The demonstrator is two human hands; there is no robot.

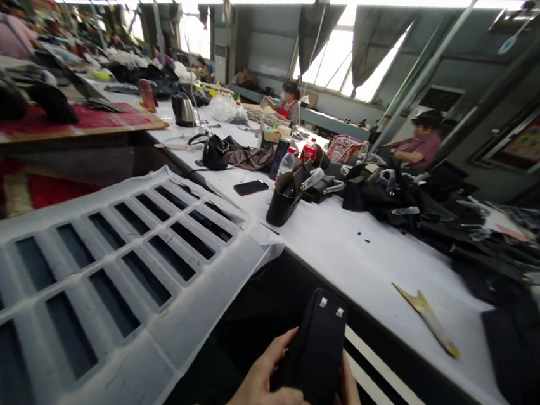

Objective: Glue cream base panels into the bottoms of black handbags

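Observation:
My left hand (262, 386) and my right hand (345, 401) grip a small black bag (317, 353) low in the view, one from each side. Two small shiny metal pieces show near the far end of its narrow face. The thumbs lie close together on the near part of the bag, and the other fingers wrap round its sides, partly hidden. On the white table beyond stands a similar open black bag (283, 200). A pair of worn yellowish scissors or snips (428, 316) lies right of my hands; its exact kind is unclear.
A pale rack with dark slots (153, 229) fills the left. On the table are a phone (251, 187), a water bottle (286, 163), a kettle (183, 110) and a heap of black bags (385, 191). Co-workers sit farther back.

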